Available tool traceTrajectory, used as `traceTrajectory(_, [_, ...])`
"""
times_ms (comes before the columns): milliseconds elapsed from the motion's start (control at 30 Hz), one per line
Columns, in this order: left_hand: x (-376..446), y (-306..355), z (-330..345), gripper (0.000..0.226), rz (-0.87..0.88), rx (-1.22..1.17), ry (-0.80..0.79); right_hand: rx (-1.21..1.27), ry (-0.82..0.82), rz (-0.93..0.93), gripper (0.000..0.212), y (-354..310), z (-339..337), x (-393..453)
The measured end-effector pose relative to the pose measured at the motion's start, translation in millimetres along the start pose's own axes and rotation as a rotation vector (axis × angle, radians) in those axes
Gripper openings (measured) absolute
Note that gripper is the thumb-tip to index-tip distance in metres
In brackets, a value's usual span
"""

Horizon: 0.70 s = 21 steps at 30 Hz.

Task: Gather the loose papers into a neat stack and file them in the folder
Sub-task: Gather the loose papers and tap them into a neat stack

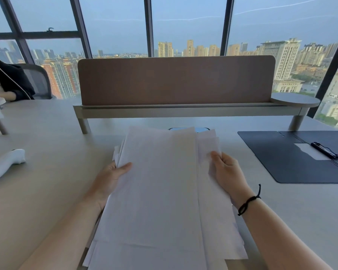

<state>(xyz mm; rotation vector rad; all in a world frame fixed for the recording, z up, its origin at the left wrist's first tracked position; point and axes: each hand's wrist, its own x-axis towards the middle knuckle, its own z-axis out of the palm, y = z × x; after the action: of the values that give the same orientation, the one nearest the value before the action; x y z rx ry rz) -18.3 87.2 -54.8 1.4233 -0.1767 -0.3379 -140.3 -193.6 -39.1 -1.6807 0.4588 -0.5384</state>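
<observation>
A loose sheaf of white papers (158,191) is held at both side edges above the near middle of the pale desk (47,191).

The sheets are seen to be plain, faintly creased and unevenly fanned, with corners sticking out at the far right and the near edge; no writing can be read on them. The left edge is pinched by the left hand (109,178), thumb on top, and the right edge is gripped by the right hand (226,172), whose wrist is circled by a black cord bracelet (248,201). Farther right, a dark folder (281,162) is laid open flat on the desk, with a white slip (310,152) and a black clip (325,150) on it. At the left, a white device (6,162) is seen. Beyond, a brown divider panel (176,80) is mounted.
</observation>
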Motion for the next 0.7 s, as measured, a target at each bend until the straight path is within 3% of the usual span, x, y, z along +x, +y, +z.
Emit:
traceTrajectory(167, [1,1,-4,0.026,0.037,0.084,0.007,0.077,-0.029,0.161,0.039,1,-9,4])
traceTrajectory(333, [2,4,-8,0.024,0.056,0.121,0.045,0.083,0.056,0.142,0.039,-1,-22,9])
traceTrajectory(500, [0,7,-6,0.028,0.009,0.101,-0.029,0.192,-0.020,0.115,0.033,-2,-15,2])
traceTrajectory(700, [-4,5,-4,0.028,0.012,0.158,-0.085,0.091,-0.171,0.091,0.039,0,-2,-6])
